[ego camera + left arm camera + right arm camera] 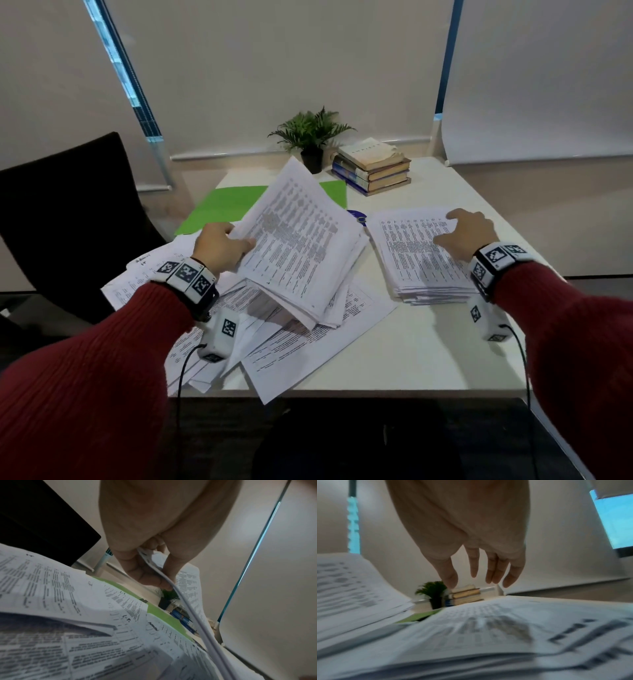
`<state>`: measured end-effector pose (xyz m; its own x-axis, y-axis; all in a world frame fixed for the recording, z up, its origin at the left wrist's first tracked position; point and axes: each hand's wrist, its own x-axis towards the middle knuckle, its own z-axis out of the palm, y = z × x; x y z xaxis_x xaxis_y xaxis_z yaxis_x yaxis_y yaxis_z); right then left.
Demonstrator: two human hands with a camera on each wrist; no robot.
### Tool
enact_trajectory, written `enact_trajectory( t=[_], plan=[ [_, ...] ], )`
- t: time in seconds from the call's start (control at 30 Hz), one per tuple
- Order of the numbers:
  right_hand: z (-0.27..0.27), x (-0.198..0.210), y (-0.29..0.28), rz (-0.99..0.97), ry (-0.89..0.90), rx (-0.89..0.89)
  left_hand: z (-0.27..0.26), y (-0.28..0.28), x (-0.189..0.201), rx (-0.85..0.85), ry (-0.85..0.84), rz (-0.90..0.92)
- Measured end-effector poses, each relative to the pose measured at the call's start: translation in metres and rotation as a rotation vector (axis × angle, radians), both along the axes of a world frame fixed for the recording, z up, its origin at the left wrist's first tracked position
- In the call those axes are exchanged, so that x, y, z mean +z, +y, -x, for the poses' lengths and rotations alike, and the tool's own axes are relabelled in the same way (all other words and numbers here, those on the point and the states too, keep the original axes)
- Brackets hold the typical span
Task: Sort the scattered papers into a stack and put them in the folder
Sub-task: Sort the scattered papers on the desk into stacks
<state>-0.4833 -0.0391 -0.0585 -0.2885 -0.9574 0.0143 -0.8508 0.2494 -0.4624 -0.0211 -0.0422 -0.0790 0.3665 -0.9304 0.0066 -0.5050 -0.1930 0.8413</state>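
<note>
My left hand point(222, 248) pinches the left edge of a thick bundle of printed papers point(301, 246), tilted up off the table; thumb on top, fingers point(147, 578) underneath. Loose printed sheets point(308, 346) lie scattered beneath and to the left of it. A neater stack of papers point(421, 257) lies on the right of the table. My right hand point(466, 236) hovers over it with straight, spread fingers point(474, 566), holding nothing. The green folder point(222, 209) lies flat behind the lifted bundle, partly hidden by it.
A potted fern point(310, 137) and a pile of books point(373, 166) stand at the back of the white table point(428, 349). A small blue item point(358, 216) lies between the two paper piles. A black chair point(68, 212) is at the left.
</note>
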Motion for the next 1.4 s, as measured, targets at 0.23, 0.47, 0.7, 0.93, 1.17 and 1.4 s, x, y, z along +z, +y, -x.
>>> enact_trajectory(
  t=[0.23,0.47,0.7,0.93,1.17,1.4],
  plan=[
    [-0.122,-0.005,0.029,-0.096,-0.811,0.209,0.019,0.058,0.033,0.049,0.232,0.125],
    [-0.206,-0.058,0.020,0.034,-1.070,0.255,0.003,0.075,0.011,-0.046,0.261,-0.031],
    [-0.236,-0.063,0.028,-0.007,-0.966,0.065,-0.105,0.099,0.006,0.098,-0.444,-0.294],
    [-0.233,-0.070,0.024,-0.077,-0.941,0.033,-0.092,0.101,-0.018,-0.296,-0.614,-0.386],
    [-0.223,-0.073,0.021,-0.094,-0.940,0.039,-0.064,0.088,-0.008,-0.233,-0.977,-0.358],
    [-0.210,-0.072,0.020,-0.131,-0.918,0.089,-0.071,0.081,0.028,0.122,-0.795,-0.026]
  ],
)
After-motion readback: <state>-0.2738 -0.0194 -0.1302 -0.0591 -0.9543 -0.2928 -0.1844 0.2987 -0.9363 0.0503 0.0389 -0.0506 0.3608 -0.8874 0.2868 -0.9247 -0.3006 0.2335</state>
